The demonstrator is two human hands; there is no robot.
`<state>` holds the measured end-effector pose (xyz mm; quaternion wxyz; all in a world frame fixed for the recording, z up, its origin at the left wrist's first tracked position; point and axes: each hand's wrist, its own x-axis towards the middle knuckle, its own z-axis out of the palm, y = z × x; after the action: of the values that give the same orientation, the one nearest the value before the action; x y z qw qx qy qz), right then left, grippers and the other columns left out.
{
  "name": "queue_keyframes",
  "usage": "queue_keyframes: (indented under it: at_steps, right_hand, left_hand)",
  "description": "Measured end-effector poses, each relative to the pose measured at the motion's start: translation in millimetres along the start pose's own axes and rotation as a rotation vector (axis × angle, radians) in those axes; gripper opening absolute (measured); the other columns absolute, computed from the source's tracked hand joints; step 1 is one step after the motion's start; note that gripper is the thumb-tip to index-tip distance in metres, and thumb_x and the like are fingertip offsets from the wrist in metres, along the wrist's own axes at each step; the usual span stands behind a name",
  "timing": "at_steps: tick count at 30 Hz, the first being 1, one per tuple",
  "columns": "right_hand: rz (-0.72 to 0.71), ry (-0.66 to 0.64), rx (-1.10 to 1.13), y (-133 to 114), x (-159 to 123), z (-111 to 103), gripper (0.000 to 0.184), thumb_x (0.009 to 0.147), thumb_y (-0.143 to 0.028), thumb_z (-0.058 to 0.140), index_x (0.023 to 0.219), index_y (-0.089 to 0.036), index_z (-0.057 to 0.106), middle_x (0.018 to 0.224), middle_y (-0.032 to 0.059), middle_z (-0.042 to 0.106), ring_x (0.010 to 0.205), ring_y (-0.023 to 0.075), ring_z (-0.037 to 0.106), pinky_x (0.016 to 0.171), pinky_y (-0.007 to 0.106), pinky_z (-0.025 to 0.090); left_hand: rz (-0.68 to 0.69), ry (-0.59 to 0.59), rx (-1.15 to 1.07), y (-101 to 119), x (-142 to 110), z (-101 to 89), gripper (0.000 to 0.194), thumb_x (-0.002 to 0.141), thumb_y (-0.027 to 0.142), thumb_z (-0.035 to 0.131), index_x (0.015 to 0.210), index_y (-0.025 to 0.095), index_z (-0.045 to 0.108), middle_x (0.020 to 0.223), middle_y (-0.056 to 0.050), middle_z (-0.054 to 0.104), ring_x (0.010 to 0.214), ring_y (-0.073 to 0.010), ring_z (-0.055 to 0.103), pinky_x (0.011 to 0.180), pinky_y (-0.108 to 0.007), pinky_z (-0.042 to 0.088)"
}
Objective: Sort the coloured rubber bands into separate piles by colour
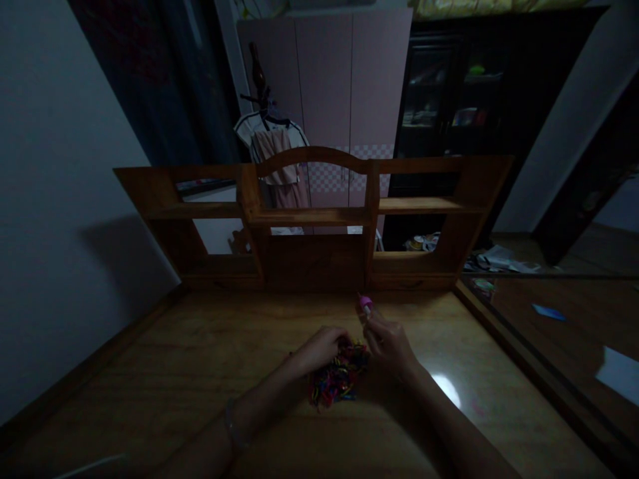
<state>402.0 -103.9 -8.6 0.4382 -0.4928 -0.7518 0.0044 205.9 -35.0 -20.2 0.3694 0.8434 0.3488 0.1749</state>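
On the wooden tabletop [214,379] lies a small heap of tangled, multicoloured strips [332,386], red, blue, yellow and dark. My left hand [322,349] reaches over the heap's far left side, with its fingers bent down onto the strips. Whether it grips any of them is hidden. To the right of the heap, my right hand [390,342] is closed around a small pink and white object with a thin pointed tip [366,303]. The pink end points away from me, towards the shelf; its exact kind is too dim to make out.
A wooden shelf unit [314,216] stands along the table's far edge. A raised wooden rim [524,359] borders the right side, and a wall [74,233] rises at the left. Beyond are a pale wardrobe [327,86], hanging clothes [277,150] and a dark cabinet [454,93].
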Motion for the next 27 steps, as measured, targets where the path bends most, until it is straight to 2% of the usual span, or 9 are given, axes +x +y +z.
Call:
queue_keyframes:
  at_steps: [3, 7, 11, 15, 18, 20, 22, 25, 27]
  right_hand:
    - [0.006, 0.017, -0.001, -3, 0, -1, 0.021, 0.085, -0.010, 0.048, 0.074, -0.021, 0.063, 0.070, 0.0048, 0.064, 0.061, 0.0160, 0.056, 0.057, 0.024, 0.038]
    - [0.010, 0.020, 0.000, -2, 1, -3, 0.021, 0.086, -0.011, 0.048, 0.077, -0.021, 0.064, 0.071, 0.0046, 0.064, 0.059, 0.0151, 0.055, 0.056, 0.023, 0.037]
    - [0.016, -0.010, -0.007, 1, 1, -2, 0.020, 0.085, -0.009, 0.048, 0.077, -0.020, 0.063, 0.074, 0.0051, 0.065, 0.062, 0.0152, 0.056, 0.059, 0.023, 0.037]
    - [0.020, -0.038, -0.014, 4, -1, 0, 0.019, 0.085, -0.008, 0.047, 0.074, -0.019, 0.058, 0.073, 0.0039, 0.061, 0.062, 0.0139, 0.053, 0.060, 0.023, 0.036]
    - [0.022, -0.035, -0.021, 4, -1, 0, 0.020, 0.085, -0.008, 0.048, 0.070, -0.018, 0.056, 0.070, 0.0025, 0.059, 0.059, 0.0126, 0.051, 0.057, 0.023, 0.033]
    - [0.021, -0.033, -0.023, 4, 0, 0, 0.020, 0.085, -0.008, 0.048, 0.069, -0.018, 0.056, 0.070, 0.0025, 0.059, 0.058, 0.0126, 0.051, 0.057, 0.023, 0.033]
    - [0.020, -0.034, -0.022, 2, 0, -1, 0.020, 0.084, -0.008, 0.048, 0.069, -0.019, 0.056, 0.070, 0.0030, 0.060, 0.059, 0.0131, 0.052, 0.057, 0.023, 0.033]
    - [0.017, -0.037, -0.015, -1, 1, -2, 0.020, 0.085, -0.009, 0.048, 0.070, -0.019, 0.057, 0.072, 0.0041, 0.062, 0.062, 0.0142, 0.054, 0.058, 0.023, 0.035]
    - [0.017, -0.035, -0.013, -2, 1, -3, 0.020, 0.085, -0.010, 0.048, 0.071, -0.020, 0.058, 0.073, 0.0044, 0.063, 0.062, 0.0146, 0.055, 0.059, 0.023, 0.037]
  left_hand:
    - [0.017, 0.025, -0.007, 0, -1, -7.2, 0.041, 0.072, 0.007, 0.044, 0.101, 0.018, 0.071, 0.099, -0.005, 0.073, 0.094, -0.0200, 0.065, 0.083, -0.028, 0.049]
    - [0.003, 0.039, 0.004, -9, 2, -13.9, 0.035, 0.068, 0.008, 0.052, 0.095, 0.014, 0.072, 0.088, -0.007, 0.072, 0.084, -0.0208, 0.066, 0.074, -0.028, 0.050]
    - [-0.008, 0.051, 0.027, -21, 2, -12.1, 0.033, 0.063, 0.004, 0.056, 0.091, 0.013, 0.073, 0.080, -0.005, 0.070, 0.076, -0.0188, 0.064, 0.068, -0.026, 0.049]
    - [-0.027, 0.127, 0.057, -28, -1, -12.9, 0.028, 0.066, 0.008, 0.064, 0.091, 0.015, 0.073, 0.091, -0.007, 0.067, 0.083, -0.0196, 0.063, 0.076, -0.029, 0.049]
    - [-0.051, 0.230, 0.086, -33, -3, -20.2, 0.027, 0.070, 0.019, 0.070, 0.097, 0.018, 0.073, 0.105, -0.009, 0.063, 0.101, -0.0238, 0.059, 0.092, -0.035, 0.046]
    - [-0.074, 0.294, 0.097, -38, -2, -25.8, 0.025, 0.078, 0.023, 0.063, 0.101, 0.020, 0.071, 0.109, -0.009, 0.060, 0.111, -0.0249, 0.054, 0.101, -0.040, 0.040]
    - [-0.096, 0.324, 0.089, -44, 0, -28.2, 0.025, 0.085, 0.020, 0.051, 0.100, 0.018, 0.070, 0.108, -0.009, 0.061, 0.110, -0.0233, 0.054, 0.102, -0.040, 0.039]
    - [-0.104, 0.287, 0.046, -46, 3, -21.8, 0.029, 0.081, 0.010, 0.043, 0.091, 0.015, 0.070, 0.100, -0.009, 0.064, 0.098, -0.0200, 0.059, 0.092, -0.034, 0.046]
    - [-0.087, 0.223, 0.006, -38, 2, -12.3, 0.030, 0.076, 0.007, 0.042, 0.085, 0.015, 0.070, 0.091, -0.008, 0.067, 0.088, -0.0183, 0.062, 0.084, -0.029, 0.048]
